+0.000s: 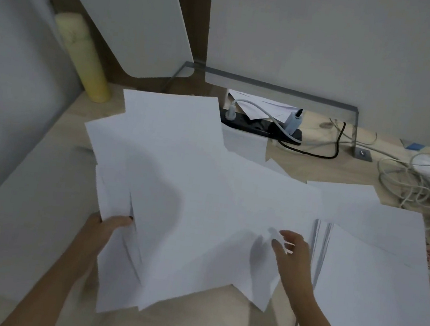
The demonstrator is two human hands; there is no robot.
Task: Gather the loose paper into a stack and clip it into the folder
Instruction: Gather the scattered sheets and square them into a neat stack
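Several loose white sheets (186, 186) lie fanned and overlapping across the middle of the desk. My left hand (111, 227) grips the left edge of a raised bundle of these sheets, thumb on top. My right hand (292, 249) rests with spread fingers on the sheets near the centre, beside a thicker stack edge (320, 246). More sheets (372, 285) spread out to the right. A grey folder (15, 192) with a red-and-white label lies flat at the left, partly under the paper.
A black power strip (261, 126) with plugs and cables sits behind the paper. A tangle of white cable (417, 185) lies at the right. A yellow roll (83, 57) leans in the back left corner. A grey metal bracket (355, 117) stands on the desk.
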